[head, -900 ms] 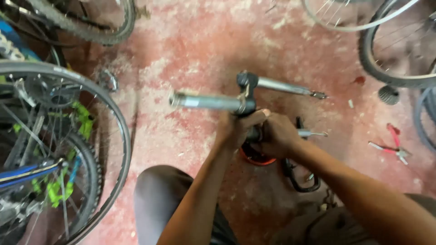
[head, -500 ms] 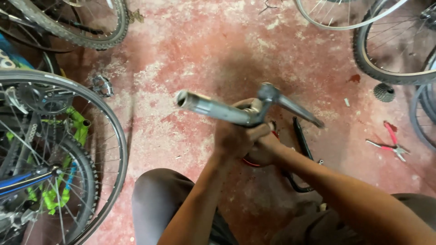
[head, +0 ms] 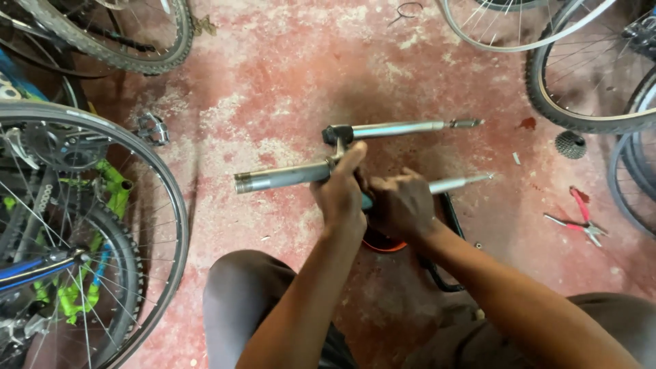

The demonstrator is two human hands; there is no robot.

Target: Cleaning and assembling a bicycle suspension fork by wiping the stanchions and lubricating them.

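I see the left hand (head: 339, 195) wrapped tight around the bicycle fork (head: 355, 154) where its steering tube meets the legs. The right hand (head: 400, 205) grips it just beside. Red pliers (head: 577, 220) lie well to the fork's right, a pedal (head: 152, 128) to its left.

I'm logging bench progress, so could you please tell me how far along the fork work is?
Done: the bicycle fork is off any bike. In hand: the left hand and right hand grip its crown. Left: both legs end bare, with no wheel fitted.
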